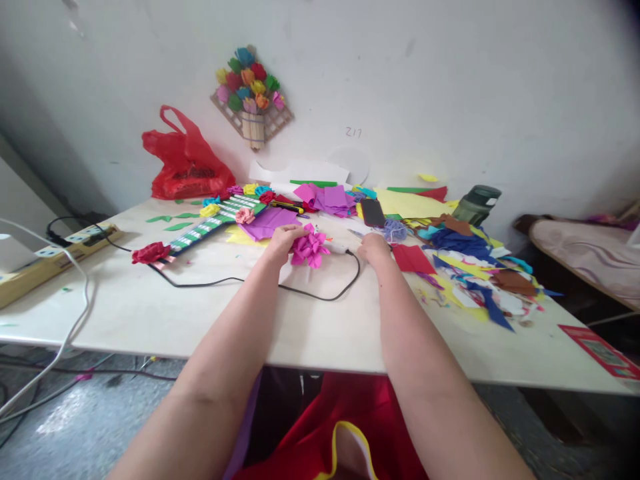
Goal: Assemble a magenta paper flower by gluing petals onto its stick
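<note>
My left hand (pixel 287 241) pinches a magenta paper flower (pixel 310 248) above the middle of the table. My right hand (pixel 374 248) is curled with its fingers together on the tabletop, right of the flower. A thin grey pointed thing (pixel 355 233) shows by its fingertips; I cannot make out whether it is held. Between the hands lies a white tool end (pixel 339 248) on a black cord, partly hidden behind the flower. Just beyond my right hand are a ball of lilac yarn (pixel 395 230) and a phone (pixel 373 213). Red paper (pixel 411 259) lies to its right.
A flower-trimmed green and white striped panel (pixel 207 223) lies left, near a red bag (pixel 187 163). Paper scraps (pixel 480 260) and a dark bottle (pixel 476 204) are right. The black cord (pixel 200 285) crosses toward a power strip (pixel 65 257).
</note>
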The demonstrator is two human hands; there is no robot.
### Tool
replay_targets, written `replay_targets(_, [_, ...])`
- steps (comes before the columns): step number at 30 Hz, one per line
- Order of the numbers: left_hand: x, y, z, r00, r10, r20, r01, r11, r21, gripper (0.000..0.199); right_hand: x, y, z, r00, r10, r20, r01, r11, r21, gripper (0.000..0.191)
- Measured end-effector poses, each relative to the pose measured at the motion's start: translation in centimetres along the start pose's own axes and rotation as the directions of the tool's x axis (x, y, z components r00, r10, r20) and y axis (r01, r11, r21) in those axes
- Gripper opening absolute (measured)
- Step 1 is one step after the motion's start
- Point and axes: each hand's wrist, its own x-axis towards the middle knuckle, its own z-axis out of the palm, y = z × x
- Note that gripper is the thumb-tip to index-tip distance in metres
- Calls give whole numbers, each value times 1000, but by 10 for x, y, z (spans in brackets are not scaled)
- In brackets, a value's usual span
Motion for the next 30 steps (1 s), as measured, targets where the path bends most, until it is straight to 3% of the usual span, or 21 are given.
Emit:
replay_targets(3, [-2,1,1,1000,6,23,-6,1000,-8,22,3,0,-2,997,45,-55,-41,997,71,30])
replay_targets(7, [-4,3,3,999,5,39,-4,1000,-14,22,7,-4,-3,984,-79,-161,126,943,308,40])
replay_targets(10, [-5,3,3,998,1,59,-1,1000,3,23,6,-11,-2,960,-215,-181,280,792,542,37])
replay_targets(13, [-5,3,3,997,1,73,-3,1000,28,23,1,-21,0,936,-319,-152,331,642,692,34])
replay_targets(20, [-6,1,2,991,5,136,-17,996,88,25,-8,-33,-1,888,-442,-126,360,498,789,38])
replay_targets(24, [-4,-1,1,987,8,160,-23,995,96,25,-12,-35,-5,901,-430,-59,286,488,824,47])
replay_targets(30, [-4,-1,1,984,14,179,-31,995,94,24,-18,-38,-9,868,-496,4,261,463,847,47])
